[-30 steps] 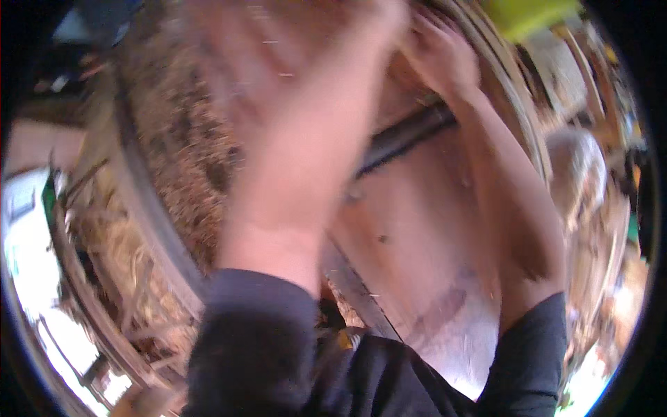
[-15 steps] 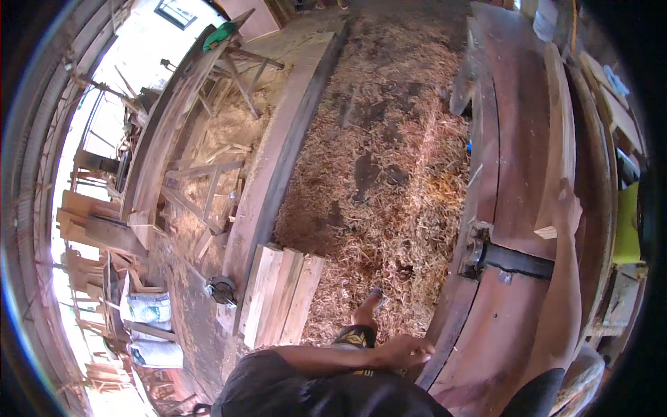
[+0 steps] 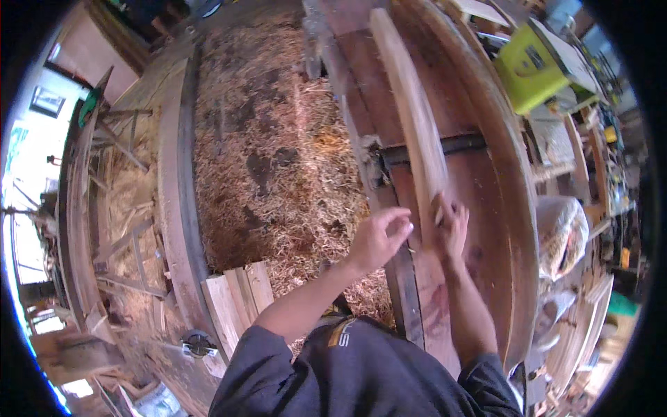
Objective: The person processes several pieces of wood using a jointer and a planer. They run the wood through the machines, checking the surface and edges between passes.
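Could let the board (image 3: 409, 94), upper right of frame centre, swivel, by clasping only near its lower end with the right hand (image 3: 453, 226), with the left hand (image 3: 379, 240) half-curled, seemingly empty.

One left hand (image 3: 379, 240), one right hand (image 3: 453, 228), one batten (image 3: 410, 97), one bench (image 3: 486, 243)
One shirt (image 3: 368, 372), two sleeves (image 3: 490, 379), one lime bin (image 3: 531, 73), one dark strip (image 3: 464, 144) and one round tool (image 3: 199, 343) show, with at least three short planks (image 3: 226, 309) and at least two bags (image 3: 561, 233); the shavings (image 3: 313, 167) are too many to count.
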A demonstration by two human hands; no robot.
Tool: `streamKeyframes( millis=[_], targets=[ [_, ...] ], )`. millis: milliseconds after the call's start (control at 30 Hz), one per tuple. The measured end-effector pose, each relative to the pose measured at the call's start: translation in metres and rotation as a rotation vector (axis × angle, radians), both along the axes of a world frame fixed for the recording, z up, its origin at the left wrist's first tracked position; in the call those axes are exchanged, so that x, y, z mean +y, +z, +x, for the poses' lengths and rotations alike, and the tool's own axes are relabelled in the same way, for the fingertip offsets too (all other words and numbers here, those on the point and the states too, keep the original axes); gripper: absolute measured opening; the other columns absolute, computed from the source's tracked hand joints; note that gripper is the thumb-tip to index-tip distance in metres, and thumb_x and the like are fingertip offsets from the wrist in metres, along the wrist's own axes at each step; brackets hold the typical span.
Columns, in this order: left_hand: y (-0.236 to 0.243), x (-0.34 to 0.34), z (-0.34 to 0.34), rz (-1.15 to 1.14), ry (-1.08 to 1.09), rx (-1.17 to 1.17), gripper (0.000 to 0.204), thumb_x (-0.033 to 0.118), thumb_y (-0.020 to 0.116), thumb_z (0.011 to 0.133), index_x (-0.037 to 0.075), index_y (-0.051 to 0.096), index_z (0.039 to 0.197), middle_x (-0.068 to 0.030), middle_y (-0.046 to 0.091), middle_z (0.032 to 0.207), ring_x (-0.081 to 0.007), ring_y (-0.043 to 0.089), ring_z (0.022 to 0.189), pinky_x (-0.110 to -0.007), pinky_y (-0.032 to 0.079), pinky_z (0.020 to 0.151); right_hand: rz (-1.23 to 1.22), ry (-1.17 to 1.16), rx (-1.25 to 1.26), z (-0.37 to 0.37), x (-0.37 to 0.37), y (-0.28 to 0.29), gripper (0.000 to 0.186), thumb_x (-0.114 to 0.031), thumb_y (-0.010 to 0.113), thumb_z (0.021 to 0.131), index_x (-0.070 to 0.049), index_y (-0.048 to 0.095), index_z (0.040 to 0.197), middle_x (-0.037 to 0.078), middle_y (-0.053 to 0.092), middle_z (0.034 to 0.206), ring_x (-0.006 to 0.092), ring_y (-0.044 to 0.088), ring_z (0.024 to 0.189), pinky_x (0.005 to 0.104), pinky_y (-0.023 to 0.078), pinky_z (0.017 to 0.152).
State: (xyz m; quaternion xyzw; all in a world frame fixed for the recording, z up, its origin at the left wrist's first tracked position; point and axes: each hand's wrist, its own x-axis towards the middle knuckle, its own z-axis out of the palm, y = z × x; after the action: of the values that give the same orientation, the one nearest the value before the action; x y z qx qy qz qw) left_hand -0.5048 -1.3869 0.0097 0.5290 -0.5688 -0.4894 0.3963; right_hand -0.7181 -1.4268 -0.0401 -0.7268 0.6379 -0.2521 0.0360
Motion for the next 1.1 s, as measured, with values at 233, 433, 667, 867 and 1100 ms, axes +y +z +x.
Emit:
streamKeyframes(
  millis=[233,433,667,867,1100],
  targets=[
    [-0.031,0.000,-0.095,-0.222,0.236,-0.310,0.073,0.033,0.076,0.089,0.004,0.045,0.148,-0.0274,0.044,0.151,-0.0406,0.045,0.141,-0.048,0.039,0.115,0.081,-0.004,0.002,-0.105,0.318,0.032,0.054,-0.007,0.080,0.080,-0.018,0.068,0.132,0.015,0.063,0.110,0.0347,0.061,0.090,0.0464,0.053,0.078],
    [-0.071,0.087,-0.182,-0.098,0.275,-0.443,0.103,0.027,0.074,0.085,0.007,0.012,0.164,-0.0322,0.012,0.167,-0.0462,0.015,0.155,-0.056,0.017,0.125,0.306,0.008,-0.020,-0.194,0.511,0.043,0.066,-0.017,0.084,0.070,-0.009,0.065,0.133,0.021,0.063,0.126,0.0400,0.061,0.100,0.0501,0.050,0.086],
    [-0.063,0.172,-0.218,-0.200,0.318,-0.431,0.096,0.022,0.070,0.087,0.000,0.016,0.163,-0.0387,0.017,0.163,-0.0474,0.017,0.155,-0.052,0.020,0.125,0.331,0.022,-0.070,-0.244,0.597,0.037,0.066,-0.029,0.082,0.070,-0.004,0.066,0.129,0.025,0.064,0.127,0.0428,0.061,0.101,0.0519,0.049,0.084],
    [-0.079,0.146,-0.204,-0.123,0.337,-0.456,0.093,0.032,0.067,0.093,0.002,0.016,0.163,-0.0348,0.017,0.165,-0.0455,0.019,0.155,-0.054,0.021,0.125,0.251,-0.026,-0.086,-0.226,0.572,0.036,0.060,-0.028,0.082,0.068,-0.012,0.070,0.124,0.021,0.066,0.128,0.0398,0.062,0.094,0.0480,0.054,0.080],
    [-0.054,0.096,-0.185,-0.027,0.320,-0.580,0.092,0.034,0.065,0.092,0.006,0.016,0.165,-0.0300,0.013,0.167,-0.0419,0.019,0.156,-0.060,0.019,0.124,0.247,-0.028,-0.140,-0.196,0.518,0.041,0.058,-0.025,0.081,0.071,-0.009,0.069,0.126,0.021,0.067,0.127,0.0401,0.062,0.096,0.0489,0.054,0.081]
  ],
)
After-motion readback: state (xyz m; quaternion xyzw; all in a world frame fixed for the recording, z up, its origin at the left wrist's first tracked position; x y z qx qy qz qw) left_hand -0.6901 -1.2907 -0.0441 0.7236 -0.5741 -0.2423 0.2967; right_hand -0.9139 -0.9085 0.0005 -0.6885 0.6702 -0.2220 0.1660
